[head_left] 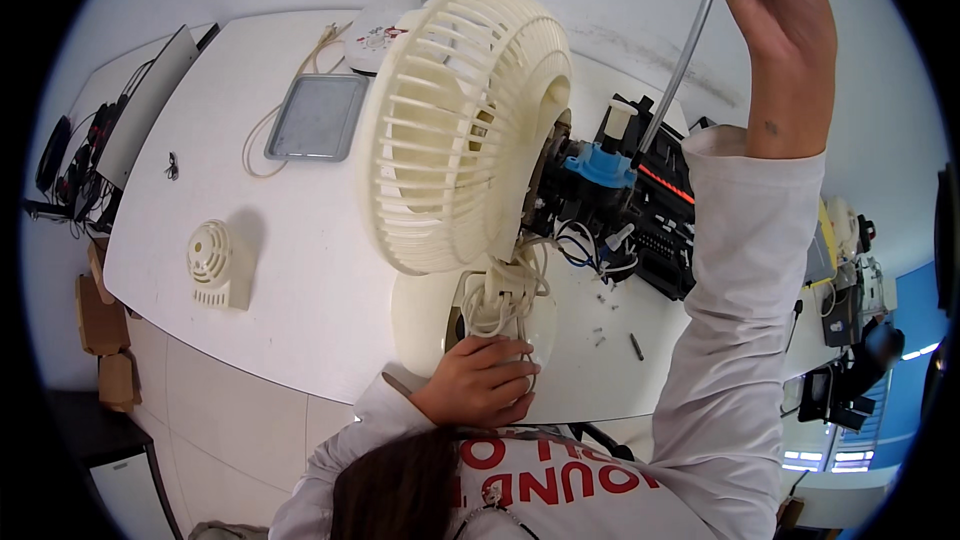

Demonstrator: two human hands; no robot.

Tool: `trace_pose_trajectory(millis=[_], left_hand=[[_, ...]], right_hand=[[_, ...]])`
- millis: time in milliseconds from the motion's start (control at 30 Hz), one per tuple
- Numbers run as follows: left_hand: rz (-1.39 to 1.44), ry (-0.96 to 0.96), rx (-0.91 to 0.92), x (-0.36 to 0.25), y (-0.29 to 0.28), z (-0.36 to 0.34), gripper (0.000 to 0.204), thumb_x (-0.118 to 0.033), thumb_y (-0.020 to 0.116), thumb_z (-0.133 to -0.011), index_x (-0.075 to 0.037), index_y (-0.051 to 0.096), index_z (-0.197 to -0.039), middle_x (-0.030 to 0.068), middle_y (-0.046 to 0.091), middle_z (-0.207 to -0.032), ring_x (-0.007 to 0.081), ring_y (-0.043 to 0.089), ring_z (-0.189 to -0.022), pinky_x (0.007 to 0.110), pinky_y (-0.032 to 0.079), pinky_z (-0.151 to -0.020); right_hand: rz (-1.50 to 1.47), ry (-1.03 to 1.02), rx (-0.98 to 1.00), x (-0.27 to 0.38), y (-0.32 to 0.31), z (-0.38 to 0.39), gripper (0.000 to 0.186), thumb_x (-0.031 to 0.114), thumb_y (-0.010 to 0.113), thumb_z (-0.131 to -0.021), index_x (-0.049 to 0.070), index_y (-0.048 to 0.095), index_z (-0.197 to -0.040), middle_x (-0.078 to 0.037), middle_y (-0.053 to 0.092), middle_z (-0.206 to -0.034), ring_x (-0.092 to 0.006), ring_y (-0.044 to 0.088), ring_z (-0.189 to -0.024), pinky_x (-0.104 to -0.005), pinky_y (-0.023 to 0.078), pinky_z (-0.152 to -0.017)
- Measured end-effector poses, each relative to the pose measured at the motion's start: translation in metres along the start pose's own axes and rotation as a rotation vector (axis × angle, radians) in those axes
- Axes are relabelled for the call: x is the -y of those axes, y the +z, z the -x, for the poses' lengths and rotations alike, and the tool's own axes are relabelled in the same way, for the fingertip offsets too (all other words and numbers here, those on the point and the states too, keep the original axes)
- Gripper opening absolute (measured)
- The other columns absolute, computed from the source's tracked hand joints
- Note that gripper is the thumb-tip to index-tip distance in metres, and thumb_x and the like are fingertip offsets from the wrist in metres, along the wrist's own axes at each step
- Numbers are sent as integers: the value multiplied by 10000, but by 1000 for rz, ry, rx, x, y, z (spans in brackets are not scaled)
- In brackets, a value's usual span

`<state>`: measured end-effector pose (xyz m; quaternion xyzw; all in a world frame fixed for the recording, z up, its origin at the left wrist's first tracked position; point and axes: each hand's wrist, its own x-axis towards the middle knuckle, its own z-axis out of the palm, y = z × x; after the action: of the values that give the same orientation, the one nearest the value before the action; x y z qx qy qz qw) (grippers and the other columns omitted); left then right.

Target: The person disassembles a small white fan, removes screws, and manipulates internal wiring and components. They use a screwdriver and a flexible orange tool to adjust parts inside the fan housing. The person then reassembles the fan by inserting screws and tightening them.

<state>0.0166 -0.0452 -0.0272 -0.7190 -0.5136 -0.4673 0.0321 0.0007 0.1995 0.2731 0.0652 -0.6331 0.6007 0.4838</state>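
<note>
A cream desk fan [470, 130] stands on the table with the back of its motor housing off. Its bare motor with a blue plastic part [600, 168] and loose wires faces right. My right hand [775, 5], raised at the upper right, is closed round the black and yellow handle of a screwdriver [690, 45]. The long shaft slants down to the motor beside the blue part; exactly where the tip rests is hard to make out. My left hand [480, 380] is closed round the fan's stand [425, 325], just below a bundled cream cord [490, 310].
A cream vented motor cover [220, 265] and a grey tray [318, 118] lie on the left of the table. Behind the motor is an open black tool case [665, 230]. Several small screws [600, 332] and a dark bit [636, 347] lie near the right front. A person [872, 365] is far right.
</note>
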Motion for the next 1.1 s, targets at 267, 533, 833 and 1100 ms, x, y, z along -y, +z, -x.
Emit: trace_pose_trajectory(millis=[267, 533, 833, 1100], left_hand=[[-6, -8, -18, 0, 0, 1, 109, -135, 682, -668, -129, 581, -709, -30, 678, -936, 180, 629, -970, 332, 467, -846], [-1, 3, -1, 1, -1, 1, 87, -152, 679, -711, -108, 620, -757, -20, 656, -929, 169, 609, -987, 315, 448, -857], [0, -6, 0, 1, -1, 2, 87, -147, 679, -707, -108, 619, -756, -23, 655, -928, 167, 607, -990, 312, 449, -862], [-19, -5, -33, 0, 0, 0, 97, -139, 679, -672, -132, 582, -680, -35, 681, -918, 171, 634, -950, 328, 479, -812]], right_hand=[[566, -104, 174, 14, 7, 6, 425, 345, 471, -961, -55, 530, -1093, -189, 618, -964, -268, 660, -909, -296, 581, -755], [949, -231, 42, 16, 3, -2, 526, 434, 648, -840, -9, 554, -1107, -109, 640, -917, -168, 657, -822, -269, 528, -687], [798, -208, 347, 30, -2, 1, 450, 257, 476, -951, -7, 411, -1309, -237, 614, -1093, -276, 661, -942, -341, 560, -799], [1107, -284, 121, 27, 9, 7, 474, 376, 493, -941, 1, 499, -1231, -174, 623, -1042, -236, 643, -963, -323, 528, -860]])
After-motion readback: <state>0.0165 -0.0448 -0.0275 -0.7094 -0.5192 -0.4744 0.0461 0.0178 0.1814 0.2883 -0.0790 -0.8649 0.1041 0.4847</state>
